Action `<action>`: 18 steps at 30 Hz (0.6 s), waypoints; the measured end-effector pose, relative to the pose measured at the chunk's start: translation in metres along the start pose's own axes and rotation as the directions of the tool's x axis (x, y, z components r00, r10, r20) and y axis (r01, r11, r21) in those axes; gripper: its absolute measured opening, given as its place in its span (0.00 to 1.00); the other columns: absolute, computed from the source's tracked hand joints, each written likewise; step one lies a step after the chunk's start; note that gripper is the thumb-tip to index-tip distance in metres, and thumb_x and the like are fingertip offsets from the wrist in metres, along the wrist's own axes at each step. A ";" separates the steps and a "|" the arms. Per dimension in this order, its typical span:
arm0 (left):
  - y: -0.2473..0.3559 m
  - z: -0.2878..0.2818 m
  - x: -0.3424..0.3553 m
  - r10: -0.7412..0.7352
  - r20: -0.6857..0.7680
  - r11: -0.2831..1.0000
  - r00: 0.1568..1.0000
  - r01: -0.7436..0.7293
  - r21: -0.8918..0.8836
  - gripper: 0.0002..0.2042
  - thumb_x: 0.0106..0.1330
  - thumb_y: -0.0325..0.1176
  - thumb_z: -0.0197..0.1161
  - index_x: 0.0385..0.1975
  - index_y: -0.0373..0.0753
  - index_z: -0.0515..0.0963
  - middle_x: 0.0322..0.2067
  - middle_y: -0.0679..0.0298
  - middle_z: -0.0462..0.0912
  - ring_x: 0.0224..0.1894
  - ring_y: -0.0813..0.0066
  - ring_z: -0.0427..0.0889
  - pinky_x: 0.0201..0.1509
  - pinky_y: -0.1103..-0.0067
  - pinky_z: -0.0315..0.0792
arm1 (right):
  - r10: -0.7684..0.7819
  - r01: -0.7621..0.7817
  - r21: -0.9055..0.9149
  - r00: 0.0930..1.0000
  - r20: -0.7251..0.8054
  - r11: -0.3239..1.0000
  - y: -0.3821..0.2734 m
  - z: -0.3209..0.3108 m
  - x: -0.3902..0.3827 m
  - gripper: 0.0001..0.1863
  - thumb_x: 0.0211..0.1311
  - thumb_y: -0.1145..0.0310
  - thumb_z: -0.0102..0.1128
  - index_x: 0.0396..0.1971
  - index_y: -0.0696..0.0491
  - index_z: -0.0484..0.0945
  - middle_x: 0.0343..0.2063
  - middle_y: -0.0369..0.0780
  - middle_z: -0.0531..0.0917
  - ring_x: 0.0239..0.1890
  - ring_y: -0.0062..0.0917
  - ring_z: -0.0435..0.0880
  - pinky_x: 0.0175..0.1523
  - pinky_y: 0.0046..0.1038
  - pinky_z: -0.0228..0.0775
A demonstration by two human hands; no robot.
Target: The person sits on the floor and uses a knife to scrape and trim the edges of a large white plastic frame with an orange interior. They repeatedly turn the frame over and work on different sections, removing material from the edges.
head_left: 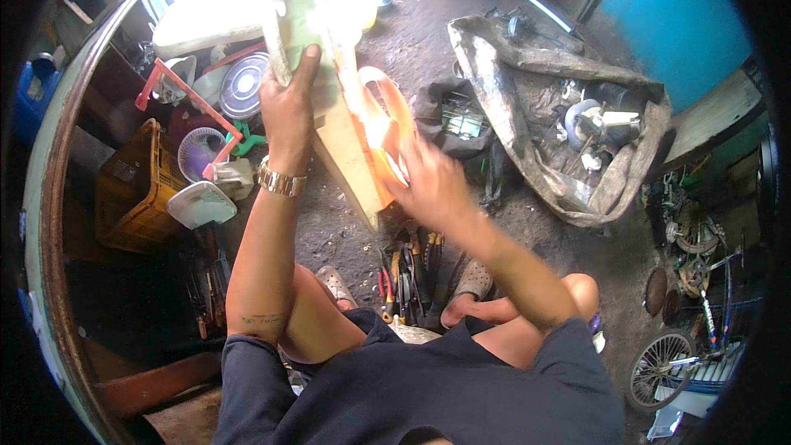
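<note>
Upper left edge of the frame, blue jug (37, 92). Below and right of it, yellow crate (132, 213), inside too dark to make out. Next, purple basket (198, 151), apparently holding little, near round grey lid (241, 86). Upper middle, left hand (287, 111) closed round long pale panel (338, 136), thumb on its face. Along the panel's right side, orange piece (395, 105); against it, right hand (437, 189), too blurred to tell how tightly closed. Right of centre, black bag (432, 107), mouth open, pale greenish pieces (461, 120) inside. Upper right, big grubby sack (486, 62) spread wide, white and grey parts (587, 125) within its rolled rim.

Underneath, dark, littered floor (540, 259). Lower middle, upright cluster of tools (404, 280) between two sandals (474, 280). Upper right, blue wall (684, 33); lower right, spoked wheel (662, 369).
</note>
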State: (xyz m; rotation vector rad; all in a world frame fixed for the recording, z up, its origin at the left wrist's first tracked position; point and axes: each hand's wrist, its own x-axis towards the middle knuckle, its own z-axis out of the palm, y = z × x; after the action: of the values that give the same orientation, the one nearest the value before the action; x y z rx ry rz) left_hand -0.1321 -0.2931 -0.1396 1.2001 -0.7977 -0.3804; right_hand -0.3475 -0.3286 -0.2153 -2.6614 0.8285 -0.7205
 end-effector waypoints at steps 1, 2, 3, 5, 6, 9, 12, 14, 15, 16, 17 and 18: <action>0.009 0.010 0.000 0.058 -0.011 0.996 0.998 -0.057 0.066 0.19 0.69 0.42 0.66 0.47 0.31 0.79 0.35 0.61 0.85 0.33 0.80 0.82 0.36 0.80 0.75 | -0.093 0.095 -0.042 0.995 0.048 0.995 -0.008 -0.025 0.032 0.31 0.60 0.56 0.68 0.57 0.58 0.69 0.48 0.52 0.78 0.49 0.48 0.81 0.48 0.44 0.78; 0.017 0.019 0.001 0.107 -0.019 0.986 0.994 -0.103 0.134 0.20 0.68 0.44 0.66 0.46 0.30 0.79 0.35 0.60 0.85 0.34 0.80 0.82 0.36 0.79 0.75 | -0.186 0.193 -0.074 0.978 0.097 0.978 -0.016 -0.049 0.064 0.34 0.57 0.57 0.71 0.57 0.60 0.67 0.51 0.53 0.76 0.54 0.49 0.79 0.51 0.46 0.79; 0.021 0.025 0.001 0.145 -0.020 0.968 0.989 -0.138 0.209 0.22 0.68 0.45 0.66 0.46 0.29 0.79 0.36 0.59 0.85 0.34 0.79 0.82 0.36 0.78 0.75 | -0.113 0.160 -0.198 0.967 0.229 0.967 -0.018 -0.054 0.090 0.35 0.59 0.52 0.68 0.62 0.53 0.67 0.50 0.50 0.79 0.45 0.48 0.84 0.48 0.43 0.78; 0.011 0.026 0.020 0.327 0.071 0.831 0.942 -0.323 0.453 0.25 0.66 0.48 0.66 0.44 0.25 0.79 0.31 0.53 0.85 0.31 0.68 0.84 0.37 0.72 0.76 | -0.157 0.274 -0.273 0.910 0.383 0.922 -0.010 -0.050 0.131 0.22 0.60 0.52 0.68 0.40 0.57 0.84 0.36 0.50 0.86 0.39 0.47 0.86 0.45 0.44 0.79; 0.026 0.029 0.018 0.188 0.017 0.905 0.982 -0.180 0.386 0.25 0.66 0.47 0.64 0.44 0.23 0.78 0.29 0.48 0.85 0.32 0.58 0.85 0.40 0.68 0.77 | -0.083 0.181 -0.182 0.893 0.442 0.967 -0.017 -0.056 0.144 0.21 0.59 0.51 0.68 0.34 0.57 0.87 0.32 0.49 0.87 0.39 0.45 0.87 0.44 0.43 0.79; 0.026 0.026 0.025 0.093 0.002 0.959 0.996 -0.090 0.267 0.29 0.58 0.48 0.75 0.48 0.27 0.77 0.37 0.54 0.86 0.34 0.67 0.86 0.42 0.71 0.78 | -0.163 0.281 -0.175 0.855 0.492 0.944 -0.020 -0.056 0.173 0.21 0.57 0.50 0.69 0.37 0.55 0.87 0.34 0.48 0.88 0.40 0.42 0.87 0.47 0.41 0.78; -0.009 0.020 0.035 0.354 0.034 0.733 0.935 -0.299 0.611 0.25 0.61 0.43 0.69 0.46 0.24 0.77 0.34 0.49 0.87 0.33 0.60 0.87 0.42 0.68 0.78 | -0.202 0.316 -0.188 0.865 0.459 0.930 -0.018 -0.044 0.182 0.21 0.58 0.50 0.68 0.37 0.55 0.87 0.34 0.48 0.88 0.39 0.41 0.88 0.46 0.40 0.79; -0.019 0.023 0.039 0.281 -0.012 0.688 0.960 -0.193 0.700 0.23 0.63 0.40 0.65 0.45 0.23 0.77 0.32 0.46 0.86 0.34 0.56 0.87 0.43 0.67 0.78 | -0.119 0.291 -0.283 0.860 0.497 0.914 -0.019 -0.042 0.183 0.21 0.62 0.51 0.64 0.35 0.58 0.87 0.34 0.48 0.88 0.40 0.39 0.88 0.47 0.39 0.80; -0.021 0.024 0.043 0.270 -0.025 0.672 0.962 -0.170 0.721 0.22 0.63 0.39 0.62 0.45 0.22 0.77 0.32 0.41 0.85 0.37 0.48 0.86 0.46 0.63 0.77 | -0.202 0.371 -0.314 0.865 0.459 0.874 -0.014 -0.038 0.182 0.19 0.63 0.54 0.63 0.35 0.57 0.87 0.33 0.48 0.88 0.40 0.39 0.88 0.47 0.39 0.80; -0.023 0.023 0.047 0.260 -0.037 0.655 0.965 -0.148 0.741 0.22 0.63 0.39 0.59 0.45 0.22 0.77 0.31 0.37 0.84 0.40 0.41 0.84 0.49 0.60 0.76 | -0.286 0.445 -0.348 0.860 0.423 0.825 -0.008 -0.033 0.178 0.17 0.64 0.56 0.61 0.34 0.56 0.88 0.33 0.48 0.88 0.40 0.39 0.88 0.47 0.39 0.81; -0.019 0.024 0.053 0.261 -0.050 0.633 0.964 -0.132 0.763 0.22 0.63 0.38 0.56 0.45 0.21 0.77 0.31 0.32 0.82 0.43 0.33 0.82 0.51 0.57 0.75 | -0.345 0.491 -0.347 0.847 0.404 0.799 -0.009 -0.036 0.178 0.14 0.63 0.61 0.59 0.34 0.55 0.88 0.33 0.47 0.88 0.41 0.40 0.88 0.46 0.40 0.81; -0.017 0.027 0.053 0.274 -0.087 0.685 0.958 -0.131 0.716 0.23 0.62 0.37 0.56 0.48 0.20 0.76 0.33 0.32 0.82 0.44 0.34 0.82 0.53 0.57 0.74 | -0.401 0.533 -0.350 0.832 0.383 0.770 -0.010 -0.040 0.176 0.12 0.62 0.66 0.56 0.33 0.55 0.88 0.32 0.47 0.88 0.41 0.41 0.88 0.45 0.40 0.81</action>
State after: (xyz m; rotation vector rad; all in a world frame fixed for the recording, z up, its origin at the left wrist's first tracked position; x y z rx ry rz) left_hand -0.1136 -0.3516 -0.1338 1.8119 -0.9336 0.2714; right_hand -0.2386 -0.4284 -0.1106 -3.3409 0.2444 -0.2234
